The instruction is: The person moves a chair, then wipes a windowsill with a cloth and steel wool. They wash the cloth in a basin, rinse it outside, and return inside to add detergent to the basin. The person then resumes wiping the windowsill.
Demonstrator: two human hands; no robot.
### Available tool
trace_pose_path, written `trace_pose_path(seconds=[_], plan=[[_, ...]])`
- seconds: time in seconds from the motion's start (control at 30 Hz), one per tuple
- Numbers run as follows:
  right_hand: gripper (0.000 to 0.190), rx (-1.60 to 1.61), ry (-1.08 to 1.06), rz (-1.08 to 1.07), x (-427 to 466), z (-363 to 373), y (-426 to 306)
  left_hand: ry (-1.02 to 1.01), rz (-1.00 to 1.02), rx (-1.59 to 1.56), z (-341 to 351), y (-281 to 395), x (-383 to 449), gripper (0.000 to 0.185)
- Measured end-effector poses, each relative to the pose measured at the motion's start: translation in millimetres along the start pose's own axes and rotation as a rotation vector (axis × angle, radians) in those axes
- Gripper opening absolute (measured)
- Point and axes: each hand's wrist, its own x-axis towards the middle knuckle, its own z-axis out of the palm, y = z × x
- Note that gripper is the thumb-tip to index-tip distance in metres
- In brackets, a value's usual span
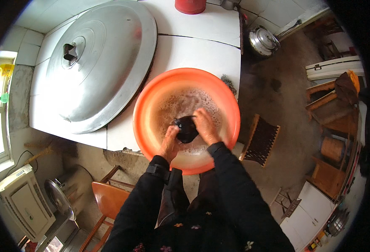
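Note:
An orange plastic basin (147, 94) holds cloudy, foamy water (185, 97). Inside it, a wet black cloth or garment (187, 130) is stretched between my two hands. My left hand (169, 143) grips its left side, fingers near a small shiny spot on the fabric. On the upper right side, my right hand (206, 126) has hold of the same black item. Both hands are slightly blurred, and the item's exact kind is hard to tell. The basin rests on a white tiled stove top (200, 56), overhanging its front edge.
A large metal wok lid (109, 63) lies left of the basin. A scouring pad (228, 83) sits behind the basin's right rim. At the back stands a red container (190, 6). A folding stool (260, 140) is on the floor to the right, a wooden chair (111, 198) to the left.

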Motion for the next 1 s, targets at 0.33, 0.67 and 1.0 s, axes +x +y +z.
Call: trace_pose_path(seconds=[0.33,0.67,1.0], plan=[[0.045,0.720,-0.414,0.392,-33.4,35.6,-20.3,-0.064,-0.235,-0.306,-22.1,-0.7,5.8,0.067],[0.016,-0.103,-0.077,0.005,-7.1,5.2,-37.4,0.098,0.011,-0.057,-1.9,-12.7,8.4,0.040],[0.054,-0.534,-0.432,-0.087,-18.1,7.1,-3.8,0.330,0.252,0.435,-13.3,16.9,-40.8,0.066]])
